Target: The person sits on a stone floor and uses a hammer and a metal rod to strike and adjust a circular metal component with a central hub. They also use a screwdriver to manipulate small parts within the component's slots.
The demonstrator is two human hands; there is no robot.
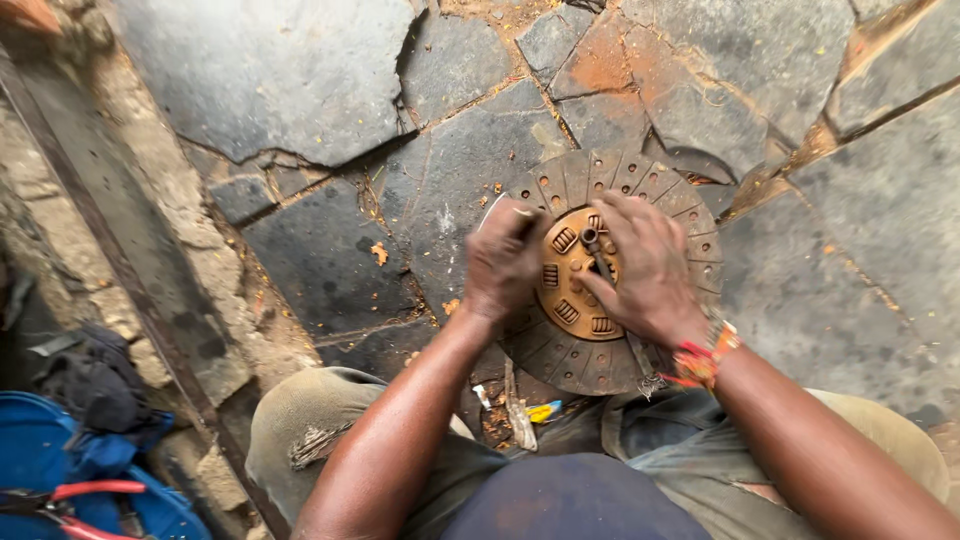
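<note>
Lying flat, clutch disc (600,345) face-up

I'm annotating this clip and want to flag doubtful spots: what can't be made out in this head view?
- Left hand: motion-blurred; what it grips is unclear.
- Clutch disc: hub centre covered by right hand, near rim by the knees.
- Dark tool: mostly under right fingers.
- Red-handled pliers: cut by bottom-left edge.
</note>
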